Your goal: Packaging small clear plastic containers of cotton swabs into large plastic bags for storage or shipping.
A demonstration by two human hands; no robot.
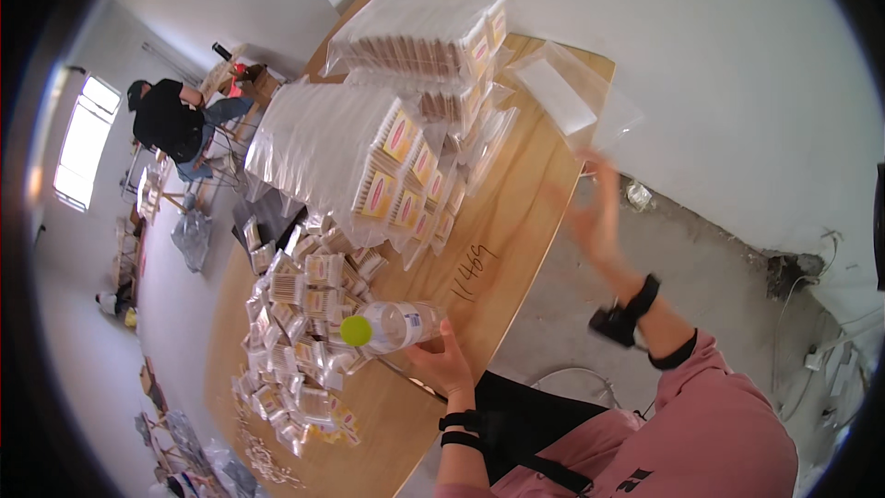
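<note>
My left hand (444,364) is around the bottom end of a clear plastic bottle (406,325) with a lime-green cap (356,330). The bottle lies tilted, its cap toward a heap of small clear packs of cotton swabs (309,314). My right hand (597,212) reaches past the table's right edge and is smeared by motion. Its fingertips come close to flat clear plastic bags (564,97) with a white part at the table's far corner. Whether they grip a bag cannot be made out.
Large clear bags of stacked swab packs (323,148) stand on the wooden table (502,249), with more stacks behind (415,37). Loose swabs (267,456) lie near the left edge. A white wall (719,83) rises at right. Another person (171,124) sits far left.
</note>
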